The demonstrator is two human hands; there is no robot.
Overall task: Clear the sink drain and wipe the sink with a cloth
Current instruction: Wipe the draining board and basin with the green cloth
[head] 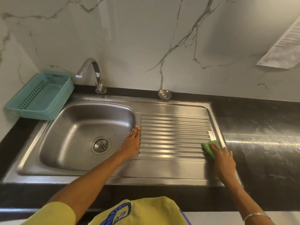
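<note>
Yellow shirt below, my right hand presses the green cloth flat on the drainboard's right edge; my left hand rests open beside the basin. Wiping outward could push grime onto the dark surface.

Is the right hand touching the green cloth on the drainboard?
Touching. The head view shows the right hand pressing flat on the green cloth.

Even, fairly bright light. I note glare streaks on the drainboard centre frame and the surface at right. Wide-angle bowing at edges; paper upper right soft.
</note>
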